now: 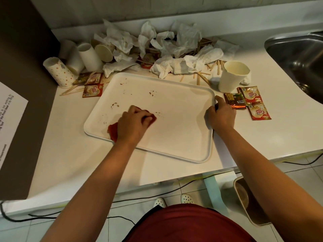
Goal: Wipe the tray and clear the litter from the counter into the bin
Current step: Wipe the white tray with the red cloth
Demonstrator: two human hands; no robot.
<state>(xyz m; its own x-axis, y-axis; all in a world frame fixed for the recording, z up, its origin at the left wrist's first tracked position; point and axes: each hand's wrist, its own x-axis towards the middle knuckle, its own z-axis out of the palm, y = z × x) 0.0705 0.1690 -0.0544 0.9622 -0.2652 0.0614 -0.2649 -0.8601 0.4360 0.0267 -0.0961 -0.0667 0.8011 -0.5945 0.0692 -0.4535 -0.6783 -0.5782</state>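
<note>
Red cloth (112, 132) balled in left hand (132, 122) on tray (183, 137); right hand (221, 113) grips tray's rim. Risk: cloth smears stains (115, 105) w/o lifting them.

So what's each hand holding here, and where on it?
The left hand grips a red cloth bunched under its fingers, pressed on the tray. The right hand holds the tray by its right rim.

Left arm: bare, reaching forward and slightly rightward.
Left hand (132, 121): palm down, fingers curled, bunching a red cloth (112, 131).
Right arm: bare, extended forward.
Right hand (221, 114): fingers curled over the tray (174, 130) rim, gripping its right edge.
</note>
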